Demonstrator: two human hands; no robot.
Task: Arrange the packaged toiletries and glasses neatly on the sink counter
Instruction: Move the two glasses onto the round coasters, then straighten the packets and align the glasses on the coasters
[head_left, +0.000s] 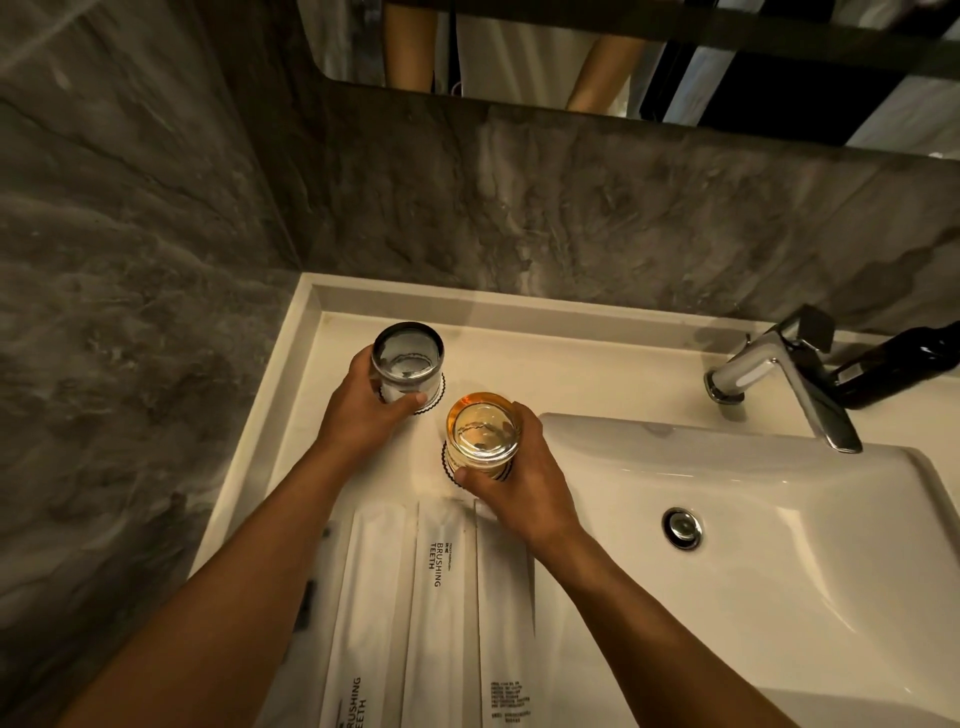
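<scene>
My left hand (363, 410) grips a grey glass (408, 358) that stands on a scalloped coaster near the back left of the white sink counter (545, 364). My right hand (514, 483) grips an amber glass (483, 434), which also stands on a coaster, closer to me and just left of the basin. Three long white toiletry packets lie side by side in front of the glasses: a left packet (363, 597), a middle packet (441, 597) printed "BRUSHING TEETH", and a right packet (504, 623) partly under my right wrist.
The basin (753, 545) with its drain (682, 527) fills the right side. A chrome tap (779, 374) stands at the back right, with a dark bottle (898, 364) behind it. Grey marble walls close in the left and back. A mirror (571, 47) hangs above.
</scene>
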